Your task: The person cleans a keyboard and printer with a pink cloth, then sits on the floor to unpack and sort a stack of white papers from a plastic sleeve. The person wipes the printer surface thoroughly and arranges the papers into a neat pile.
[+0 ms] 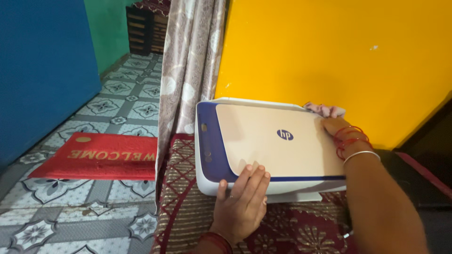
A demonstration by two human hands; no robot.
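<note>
Here, head view only: a white printer (263,141) w/ a dark blue control strip along its left side and a flat cream lid sits on a maroon patterned cloth (197,221), pushed up near a yellow wall (339,51). Left hand (242,200) lies flat on the printer's near front edge, fingers together and stretched out, tips resting on the lid's near corner; palm down, gripping nothing. A ring shows on one finger, red bangles at the wrist. Right hand (332,124) is at the printer's far right corner, bent over the lid edge, pressing a pinkish rag (322,110) that's bunched betw. hand and wall; fingers mostly hidden under the wrist, so can't tell how tightly they close on the rag. Red thread and bangles plus one silver bangle on the right wrist; forearm runs down along the printer's right side. Left of the printer a brown-and-cream curtain (188,70) hangs to the cloth's edge. Beyond it, patterned grey floor tiles (117,108), a red doormat (96,155) lying flat, a blue wall (42,70) at far left, a green wall behind it.
</note>
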